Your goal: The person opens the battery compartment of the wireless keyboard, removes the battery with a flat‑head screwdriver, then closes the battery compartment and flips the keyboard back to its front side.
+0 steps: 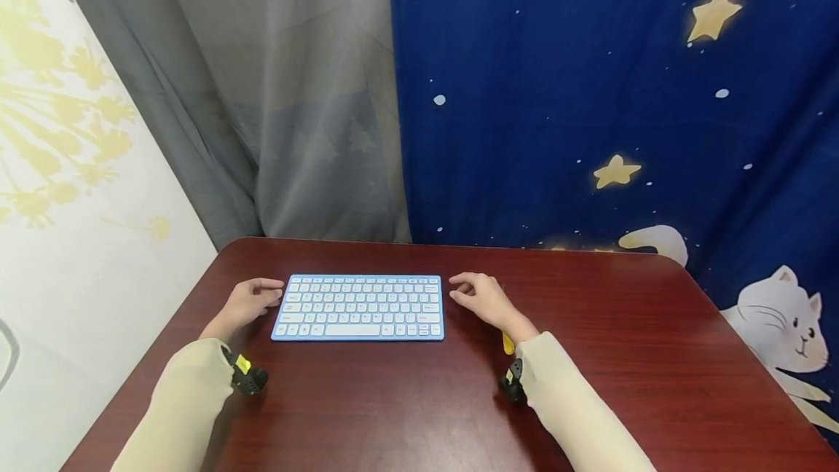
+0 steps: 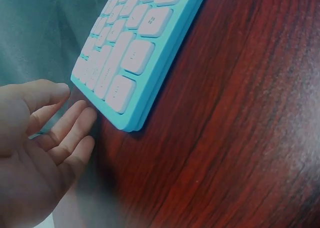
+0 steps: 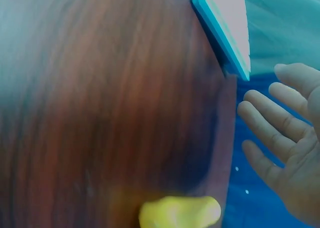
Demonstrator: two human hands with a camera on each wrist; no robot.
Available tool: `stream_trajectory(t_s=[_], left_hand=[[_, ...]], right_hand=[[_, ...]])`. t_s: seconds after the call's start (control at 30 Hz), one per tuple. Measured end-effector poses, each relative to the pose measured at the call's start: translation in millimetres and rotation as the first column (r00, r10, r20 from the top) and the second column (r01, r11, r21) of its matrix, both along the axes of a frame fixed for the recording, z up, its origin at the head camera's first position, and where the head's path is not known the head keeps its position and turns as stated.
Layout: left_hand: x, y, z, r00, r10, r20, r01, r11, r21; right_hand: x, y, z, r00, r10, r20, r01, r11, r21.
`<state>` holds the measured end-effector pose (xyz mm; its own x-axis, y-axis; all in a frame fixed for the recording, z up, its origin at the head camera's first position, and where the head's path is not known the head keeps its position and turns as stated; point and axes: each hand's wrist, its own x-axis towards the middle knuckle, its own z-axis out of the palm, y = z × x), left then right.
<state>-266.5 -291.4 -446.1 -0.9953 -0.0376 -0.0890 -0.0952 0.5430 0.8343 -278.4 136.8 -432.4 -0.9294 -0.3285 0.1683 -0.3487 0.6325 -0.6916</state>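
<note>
A light blue keyboard [image 1: 359,341] with white keys lies flat on the table. Beside its left end is my left hand [image 1: 246,303], fingertips close to the edge. The left wrist view shows that hand's fingers [image 2: 75,123] loosely bent, the palm holding nothing. My right hand [image 1: 486,301] hovers just off the keyboard's right end, thumb and fingers apart. Its fingers [image 3: 270,120] look spread and relaxed in the right wrist view, with nothing in them. Under the right wrist lies a yellow object [image 3: 180,212], mostly covered by the arm in the head view.
The table [image 1: 367,414] has a dark red wood-grain top with rounded far corners. Behind it hang a grey curtain [image 1: 321,122] and a blue curtain [image 1: 511,122] printed with stars. A white panel [image 1: 79,290] with yellow floral print stands along the left side.
</note>
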Motion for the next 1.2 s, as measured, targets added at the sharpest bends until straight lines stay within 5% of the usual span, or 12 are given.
stream_trajectory(t_s=[0.67,1.2], left_hand=[[-5.8,7.2,-7.4,0.999,0.044,0.031,-0.044,0.999,0.025],[-4.4,8.6,-7.2,0.997,0.057,0.054,-0.060,0.997,0.056]], right_hand=[[-10.1,-17,-21.2,0.998,-0.034,0.053,0.039,0.995,-0.095],[-10.1,-26,-23.8,0.981,-0.147,0.124,0.166,0.973,-0.158]])
